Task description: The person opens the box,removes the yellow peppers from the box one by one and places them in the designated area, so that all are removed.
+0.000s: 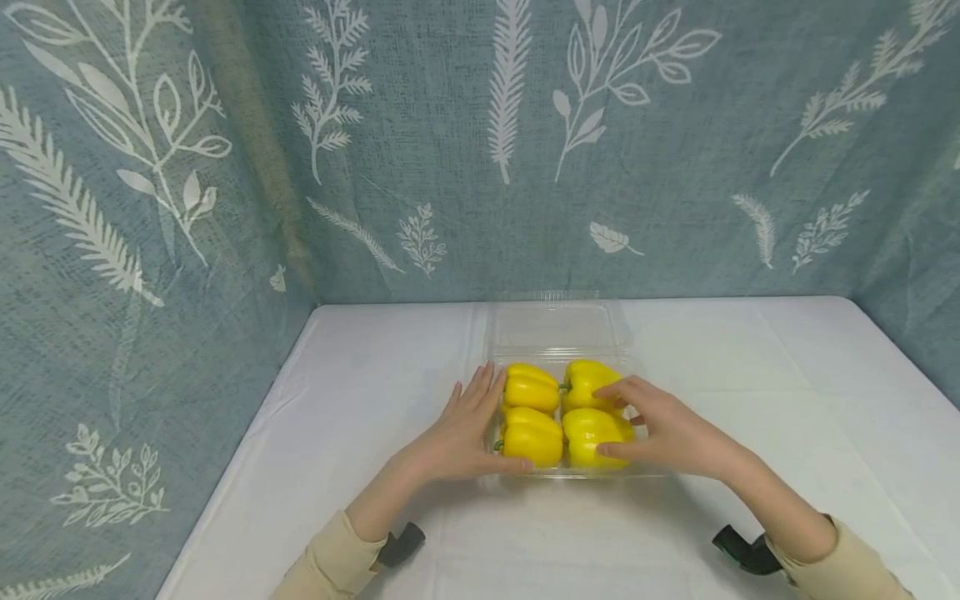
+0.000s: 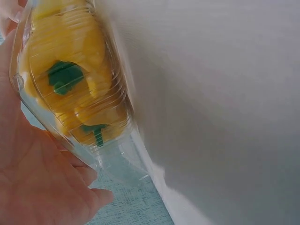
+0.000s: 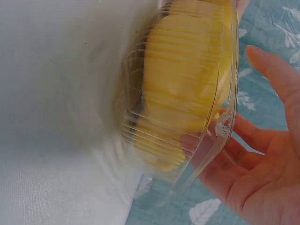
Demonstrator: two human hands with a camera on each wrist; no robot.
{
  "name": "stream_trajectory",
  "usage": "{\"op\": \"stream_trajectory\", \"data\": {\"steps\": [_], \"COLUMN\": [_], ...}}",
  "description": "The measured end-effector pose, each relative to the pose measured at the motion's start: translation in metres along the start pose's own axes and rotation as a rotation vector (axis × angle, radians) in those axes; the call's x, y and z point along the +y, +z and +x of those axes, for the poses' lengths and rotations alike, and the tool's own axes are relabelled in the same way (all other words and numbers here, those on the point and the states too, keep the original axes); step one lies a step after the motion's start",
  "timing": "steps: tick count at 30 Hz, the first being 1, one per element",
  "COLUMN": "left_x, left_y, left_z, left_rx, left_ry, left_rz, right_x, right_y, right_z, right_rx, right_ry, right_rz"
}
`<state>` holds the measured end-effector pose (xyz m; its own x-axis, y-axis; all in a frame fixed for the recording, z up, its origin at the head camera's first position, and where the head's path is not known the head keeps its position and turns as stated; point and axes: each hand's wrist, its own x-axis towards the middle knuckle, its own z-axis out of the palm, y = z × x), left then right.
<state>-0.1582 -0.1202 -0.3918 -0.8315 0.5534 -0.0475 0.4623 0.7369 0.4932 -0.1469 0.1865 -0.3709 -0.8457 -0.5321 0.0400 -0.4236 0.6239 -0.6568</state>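
Several yellow bell peppers sit in two rows in a clear plastic clamshell box, its lid folded back behind them. My left hand lies along the box's left side, fingers spread and fairly straight, thumb over the front left corner. Green stems show through the box wall in the left wrist view. At the right side, my right hand reaches over the rim with loosely bent fingers by the back right pepper. Its thumb is spread apart, above the front right pepper.
A white cloth covers the table beneath the box. Blue-green curtains with white leaf prints stand behind it and at the sides. Dark straps show at both wrists beside the beige sleeves.
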Motion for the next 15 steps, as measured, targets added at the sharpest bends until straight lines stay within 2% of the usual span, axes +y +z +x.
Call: {"op": "stream_trajectory", "data": {"steps": [6,15], "left_x": [-0.0009,-0.0019], "left_y": [0.0009,0.0018], "left_z": [0.0004,0.0006], "left_rx": [-0.015,-0.028], "left_ry": [-0.016,-0.031], "left_rz": [0.008,-0.018], "right_x": [-0.0040,-0.0048], "right_y": [0.0017,0.0053], "right_z": [-0.0006,-0.0007], "right_rx": [0.011,0.007], "right_ry": [-0.027,-0.053], "right_rz": [-0.070,-0.091]}}
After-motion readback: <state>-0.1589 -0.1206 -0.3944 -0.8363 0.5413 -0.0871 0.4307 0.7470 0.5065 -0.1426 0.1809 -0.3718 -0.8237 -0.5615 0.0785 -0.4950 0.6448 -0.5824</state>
